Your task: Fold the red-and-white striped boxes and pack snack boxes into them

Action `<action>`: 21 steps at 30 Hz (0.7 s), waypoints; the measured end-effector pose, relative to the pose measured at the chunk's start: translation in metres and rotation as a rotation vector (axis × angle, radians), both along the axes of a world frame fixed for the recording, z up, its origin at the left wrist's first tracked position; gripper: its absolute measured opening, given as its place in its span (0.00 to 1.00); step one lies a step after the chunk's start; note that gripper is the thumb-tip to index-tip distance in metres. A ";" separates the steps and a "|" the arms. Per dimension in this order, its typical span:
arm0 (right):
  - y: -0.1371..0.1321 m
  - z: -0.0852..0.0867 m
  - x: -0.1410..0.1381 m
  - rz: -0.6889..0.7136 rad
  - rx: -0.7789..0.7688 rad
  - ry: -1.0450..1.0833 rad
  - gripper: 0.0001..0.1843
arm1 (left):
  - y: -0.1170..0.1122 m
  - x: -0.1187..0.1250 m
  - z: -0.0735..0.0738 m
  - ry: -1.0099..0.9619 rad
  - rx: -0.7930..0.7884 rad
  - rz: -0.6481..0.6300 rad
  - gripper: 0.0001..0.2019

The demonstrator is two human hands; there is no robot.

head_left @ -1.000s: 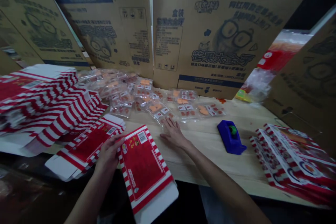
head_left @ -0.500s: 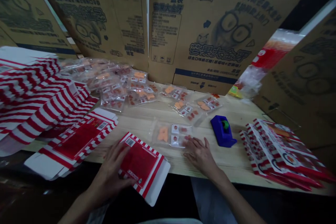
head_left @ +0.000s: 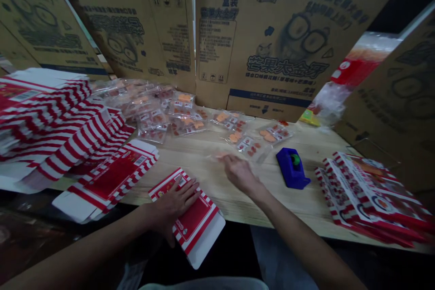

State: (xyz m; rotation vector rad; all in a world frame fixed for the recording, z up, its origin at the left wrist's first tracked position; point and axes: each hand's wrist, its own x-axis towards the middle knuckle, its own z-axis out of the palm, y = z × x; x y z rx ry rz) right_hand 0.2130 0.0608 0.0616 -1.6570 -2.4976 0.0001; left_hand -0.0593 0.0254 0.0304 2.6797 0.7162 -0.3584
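Note:
A flattened-looking red-and-white striped carton (head_left: 200,222) lies at the front edge of the table, its white flap jutting toward me. My left hand (head_left: 175,206) holds it, fingers laid across the top and thumb down at the near left edge. Farther right, my right hand (head_left: 239,173) is closed and smeared by motion above the wood. From its fingertips sticks the blurred end of a clear packet (head_left: 219,156); most of that packet is hidden. Beyond it lie several clear packets of orange and red sweets (head_left: 243,142).
Striped cartons (head_left: 78,131) are stacked at the left, beside a heap of packets (head_left: 149,104). A blue tape dispenser (head_left: 292,170) stands right of my right hand, with filled-looking cartons (head_left: 370,195) farther right. Large cardboard boxes (head_left: 272,45) wall the back.
My right hand has closed, moved up and left, and lifted the packet from the table. My left hand has slid across the top of the carton. The view has shifted slightly.

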 end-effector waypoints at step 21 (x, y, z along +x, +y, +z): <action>-0.024 -0.018 0.070 0.221 -0.489 0.600 0.23 | -0.005 0.035 -0.024 -0.280 0.484 0.502 0.53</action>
